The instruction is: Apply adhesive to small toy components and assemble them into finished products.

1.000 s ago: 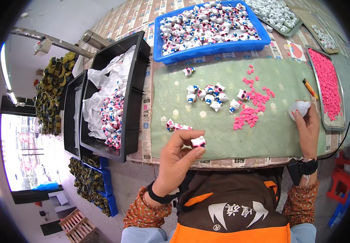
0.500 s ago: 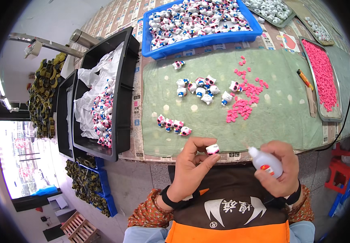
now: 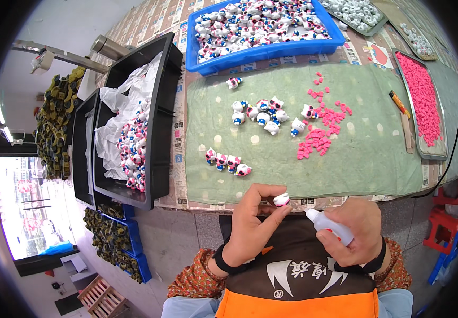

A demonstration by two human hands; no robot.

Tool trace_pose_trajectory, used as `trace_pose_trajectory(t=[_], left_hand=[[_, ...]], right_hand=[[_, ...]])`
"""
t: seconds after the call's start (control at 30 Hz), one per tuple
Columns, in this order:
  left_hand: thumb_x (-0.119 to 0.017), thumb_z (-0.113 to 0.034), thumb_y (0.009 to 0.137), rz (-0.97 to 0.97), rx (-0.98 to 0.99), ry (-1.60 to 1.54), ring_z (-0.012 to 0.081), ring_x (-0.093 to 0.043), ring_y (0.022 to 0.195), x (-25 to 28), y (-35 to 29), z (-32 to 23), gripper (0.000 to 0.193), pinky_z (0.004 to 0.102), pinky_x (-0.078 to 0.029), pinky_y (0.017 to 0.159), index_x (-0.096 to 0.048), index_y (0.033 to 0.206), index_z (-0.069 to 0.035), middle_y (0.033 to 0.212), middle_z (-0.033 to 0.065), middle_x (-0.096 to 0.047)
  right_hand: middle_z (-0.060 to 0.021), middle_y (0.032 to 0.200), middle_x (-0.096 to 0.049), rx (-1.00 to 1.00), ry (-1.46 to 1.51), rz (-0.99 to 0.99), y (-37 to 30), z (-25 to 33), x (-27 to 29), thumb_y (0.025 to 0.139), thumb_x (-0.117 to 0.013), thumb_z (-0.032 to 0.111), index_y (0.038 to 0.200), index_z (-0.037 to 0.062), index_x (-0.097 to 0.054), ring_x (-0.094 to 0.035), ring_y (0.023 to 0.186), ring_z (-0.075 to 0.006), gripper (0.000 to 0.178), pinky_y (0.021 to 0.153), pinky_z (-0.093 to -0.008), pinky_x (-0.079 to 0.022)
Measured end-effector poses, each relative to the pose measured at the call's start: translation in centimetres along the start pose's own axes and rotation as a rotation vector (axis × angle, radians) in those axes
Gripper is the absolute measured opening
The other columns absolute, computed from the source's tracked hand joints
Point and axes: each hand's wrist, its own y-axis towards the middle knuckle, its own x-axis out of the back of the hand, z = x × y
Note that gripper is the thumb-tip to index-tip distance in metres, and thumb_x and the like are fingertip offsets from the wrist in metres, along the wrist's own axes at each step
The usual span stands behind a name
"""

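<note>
Between the thumb and fingers of my left hand (image 3: 255,222) is a small white and pink figurine (image 3: 282,200), held just past the table's near edge. My right hand (image 3: 359,228) grips a translucent glue bottle (image 3: 330,227), tilted so its thin nozzle points left at the figurine, close to it. Whether the tip touches cannot be made out. Beyond my hands, a short row of figurines (image 3: 228,161) lies on the green cloth (image 3: 377,164). A looser group of white and blue figurines (image 3: 263,117) sits farther back, beside scattered pink pieces (image 3: 316,143).
A blue bin (image 3: 266,59) full of figurines stands at the back. On the left, a black crate (image 3: 160,132) holds paper and figurines. At right are a metal tray (image 3: 441,153) of pink pieces and an orange-black cutter (image 3: 398,103). A red stool (image 3: 443,225) stands below.
My right hand has brought the glue bottle left and slightly down, its nozzle now near the figurine. My left hand has shifted a little, with the figurine still in its fingers.
</note>
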Motion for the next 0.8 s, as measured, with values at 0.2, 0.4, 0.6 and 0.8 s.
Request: trace_pose_trajectory(t=[0.2,0.4,0.6,0.8], left_hand=[[-0.073,0.001,0.094,0.01,-0.005,0.04,0.0123,-0.067,0.104,-0.1,-0.1,0.2,0.037,0.0276,-0.057,0.09,-0.058,0.127,-0.001,0.125,0.0079,-0.061],[-0.073,0.001,0.095,0.018,-0.005,0.069,0.0124,-0.068,0.104,-0.2,-0.3,0.2,0.037,0.0278,-0.057,0.09,-0.057,0.127,-0.001,0.124,0.0074,-0.06],[-0.072,0.002,0.095,0.035,-0.002,0.046,0.0124,-0.067,0.106,-0.2,-0.3,0.5,0.037,0.0275,-0.057,0.091,-0.057,0.128,0.0,0.125,0.0069,-0.059],[-0.067,0.002,0.098,0.054,0.088,-0.173,0.0106,-0.064,0.108,-0.1,-0.1,0.4,0.036,0.0281,-0.058,0.09,-0.056,0.132,0.0,0.126,0.0059,-0.059]], right_hand=[[-0.0098,0.079,-0.068,0.033,-0.034,0.027,0.0,0.0,0.0,0.075,-0.085,0.01,0.111,0.003,-0.066,-0.064,0.059,-0.0281,0.041,0.053,-0.0383,-0.049],[-0.0101,0.079,-0.068,0.041,-0.068,0.04,-0.1,-0.2,-0.3,0.077,-0.085,0.011,0.111,0.0023,-0.065,-0.065,0.06,-0.0284,0.04,0.053,-0.0386,-0.05],[-0.0122,0.08,-0.068,-0.01,-0.037,0.06,0.0,-0.3,0.3,0.079,-0.083,0.011,0.11,0.0022,-0.065,-0.065,0.062,-0.0298,0.037,0.057,-0.0383,-0.051],[-0.0095,0.105,-0.068,-0.454,0.222,-0.152,-1.2,-1.6,2.7,0.093,-0.075,0.021,0.122,0.0003,-0.062,-0.067,0.092,-0.0178,0.038,0.079,-0.0321,-0.053]])
